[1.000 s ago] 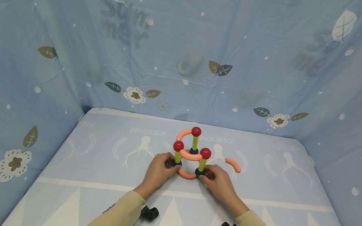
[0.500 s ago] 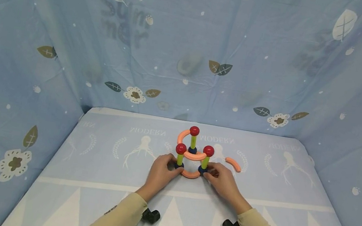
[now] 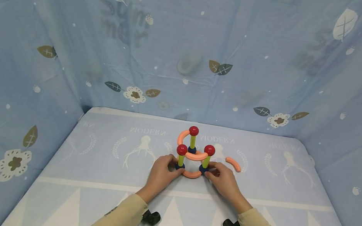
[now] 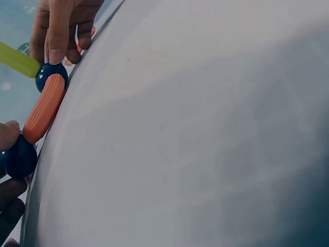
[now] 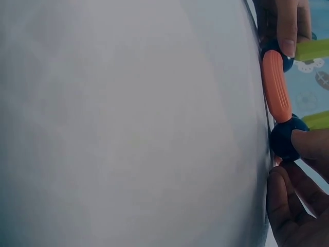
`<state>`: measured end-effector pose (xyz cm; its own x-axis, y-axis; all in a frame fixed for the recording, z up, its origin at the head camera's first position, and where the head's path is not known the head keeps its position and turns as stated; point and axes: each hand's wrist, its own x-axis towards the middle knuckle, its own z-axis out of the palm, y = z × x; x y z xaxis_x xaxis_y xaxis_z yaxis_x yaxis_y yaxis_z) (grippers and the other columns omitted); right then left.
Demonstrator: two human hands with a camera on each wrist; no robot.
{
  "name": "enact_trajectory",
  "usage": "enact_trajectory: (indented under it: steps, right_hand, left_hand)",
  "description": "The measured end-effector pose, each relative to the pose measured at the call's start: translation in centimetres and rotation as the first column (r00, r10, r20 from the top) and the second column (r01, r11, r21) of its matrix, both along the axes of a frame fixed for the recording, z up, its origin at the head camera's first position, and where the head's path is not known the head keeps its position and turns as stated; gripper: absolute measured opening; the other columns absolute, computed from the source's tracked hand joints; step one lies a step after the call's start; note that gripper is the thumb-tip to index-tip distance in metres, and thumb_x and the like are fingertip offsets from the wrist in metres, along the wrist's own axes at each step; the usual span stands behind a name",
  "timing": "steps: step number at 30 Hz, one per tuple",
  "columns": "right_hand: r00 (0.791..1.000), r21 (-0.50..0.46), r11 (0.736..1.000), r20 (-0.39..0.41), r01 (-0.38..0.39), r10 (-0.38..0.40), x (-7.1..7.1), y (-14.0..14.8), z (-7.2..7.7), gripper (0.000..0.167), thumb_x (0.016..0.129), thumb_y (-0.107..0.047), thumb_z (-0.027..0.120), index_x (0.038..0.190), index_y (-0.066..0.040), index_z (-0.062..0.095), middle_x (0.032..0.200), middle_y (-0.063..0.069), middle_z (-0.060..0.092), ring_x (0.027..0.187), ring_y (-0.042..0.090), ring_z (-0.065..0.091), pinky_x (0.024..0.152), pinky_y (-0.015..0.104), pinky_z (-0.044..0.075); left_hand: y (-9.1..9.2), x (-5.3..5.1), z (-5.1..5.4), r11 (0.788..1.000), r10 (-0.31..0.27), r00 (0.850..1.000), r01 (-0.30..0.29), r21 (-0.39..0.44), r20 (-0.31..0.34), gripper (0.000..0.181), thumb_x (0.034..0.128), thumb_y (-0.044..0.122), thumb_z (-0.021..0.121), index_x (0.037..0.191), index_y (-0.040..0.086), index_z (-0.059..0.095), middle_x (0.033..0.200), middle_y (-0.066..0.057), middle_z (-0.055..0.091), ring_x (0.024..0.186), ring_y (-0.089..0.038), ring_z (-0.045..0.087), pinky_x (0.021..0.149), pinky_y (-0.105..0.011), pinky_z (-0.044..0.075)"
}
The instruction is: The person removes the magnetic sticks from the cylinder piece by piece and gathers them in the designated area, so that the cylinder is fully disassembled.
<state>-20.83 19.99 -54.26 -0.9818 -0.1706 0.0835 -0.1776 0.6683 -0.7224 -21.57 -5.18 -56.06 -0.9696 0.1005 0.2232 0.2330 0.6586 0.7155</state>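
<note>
A small frame of magnetic-looking balls and sticks stands on the table. Three upright lime sticks (image 3: 192,142) join red balls (image 3: 181,149) on top to dark blue balls below. Curved orange sticks (image 3: 196,156) link neighbouring balls, high and low. My left hand (image 3: 161,171) pinches the front-left blue ball (image 4: 19,157) between thumb and fingers. The front-right blue ball (image 5: 287,139) is pinched by my right hand (image 3: 224,180). Between the two hands runs a low orange stick (image 4: 45,109), its ends against both blue balls. The back of the base is partly hidden.
One loose curved orange stick (image 3: 233,164) lies right of the frame, just beyond my right hand. A patterned cloth covers the table (image 3: 102,171). Blue curtains (image 3: 191,44) rise behind and on both sides.
Both hands have turned the frame slightly counterclockwise, seen from above. Its front posts shifted right and its back post a little left. The loose orange stick has not moved.
</note>
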Motion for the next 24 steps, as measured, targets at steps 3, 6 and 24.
enact_trajectory:
  steps: [3, 6, 24]
  right_hand:
    - [1.0, -0.002, 1.0, 0.002, 0.005, -0.005, 0.0, 0.0, 0.0, 0.037, 0.091, -0.013, 0.078, 0.127, -0.007, 0.068, 0.115, 0.006, 0.071, 0.091, 0.015, 0.067, 0.081, 0.036, 0.056]
    - [1.0, -0.003, 1.0, 0.002, 0.007, -0.007, 0.1, -0.1, 0.0, 0.038, 0.091, -0.013, 0.077, 0.127, -0.006, 0.068, 0.116, 0.007, 0.071, 0.091, 0.015, 0.067, 0.081, 0.035, 0.056]
    - [0.993, -0.047, 0.999, -0.116, -0.005, -0.001, 1.0, 0.1, 2.6, 0.043, 0.091, -0.011, 0.077, 0.132, -0.005, 0.063, 0.116, 0.01, 0.07, 0.094, 0.017, 0.068, 0.08, 0.036, 0.058]
  left_hand:
    - [-0.1, 0.0, 0.0, 1.0, -0.004, 1.0, 0.004, 0.002, 0.007, 0.031, 0.0835, 0.038, 0.085, 0.101, 0.018, 0.068, 0.093, 0.005, 0.068, 0.089, -0.012, 0.058, 0.079, -0.033, 0.049]
    - [-0.2, 0.1, 0.1, 1.0, -0.009, 1.0, 0.009, 0.002, 0.013, 0.033, 0.0834, 0.038, 0.085, 0.104, 0.018, 0.069, 0.094, 0.005, 0.068, 0.091, -0.012, 0.059, 0.081, -0.034, 0.05]
    - [-3.0, 0.0, 2.5, 0.991, -0.091, 0.993, 0.098, 0.093, -0.07, 0.063, 0.0856, 0.038, 0.083, 0.134, 0.007, 0.057, 0.115, -0.006, 0.061, 0.11, -0.024, 0.058, 0.095, -0.047, 0.051]
